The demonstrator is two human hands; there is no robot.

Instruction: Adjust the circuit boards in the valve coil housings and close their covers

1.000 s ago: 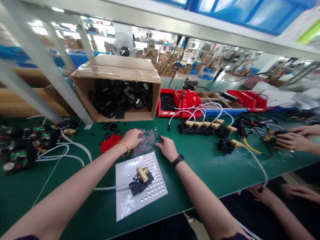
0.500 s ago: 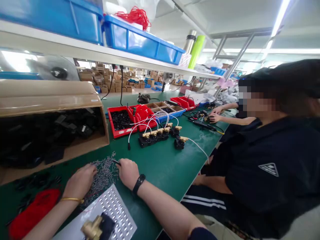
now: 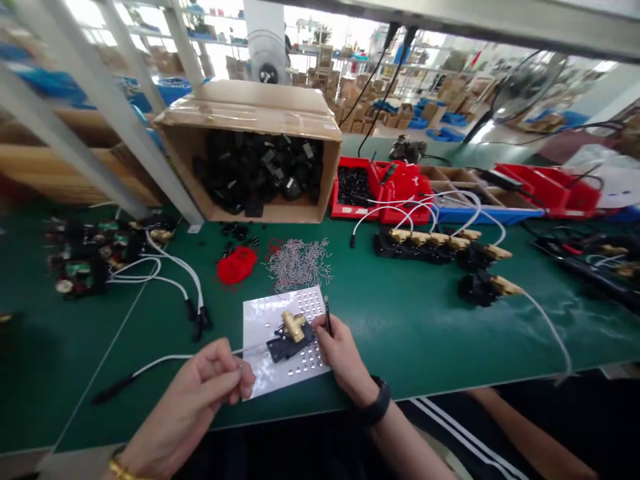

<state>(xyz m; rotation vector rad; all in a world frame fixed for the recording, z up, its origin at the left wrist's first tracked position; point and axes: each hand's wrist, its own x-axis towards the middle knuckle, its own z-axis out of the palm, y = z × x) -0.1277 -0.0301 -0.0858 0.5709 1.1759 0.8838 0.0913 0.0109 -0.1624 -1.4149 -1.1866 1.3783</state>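
A brass valve body (image 3: 293, 326) with a black housing (image 3: 281, 348) lies on a white sheet (image 3: 257, 380) dotted with rows of small shiny spots. My right hand (image 3: 341, 350) is closed around a slim black tool (image 3: 328, 316) that points up and away, its fingers at the housing's right side. My left hand (image 3: 210, 380) is pinched closed left of the housing; anything between its fingertips is too small to make out. A white cable (image 3: 167, 358) with a black end runs behind that hand toward the housing. Beyond the sheet lies a heap of small screws (image 3: 299, 263).
A red bundle (image 3: 237, 265) and small black parts lie left of the screws. Behind stand a cardboard box (image 3: 250, 100) of black housings and red bins (image 3: 356, 212). Finished-looking valves (image 3: 425, 247) sit at right, circuit boards (image 3: 85, 260) at left. A co-worker's arm (image 3: 535, 427) shows lower right.
My view has swung left and down. Both hands have moved from the screw heap back to the valve on the sheet, the black tool still in my right hand.
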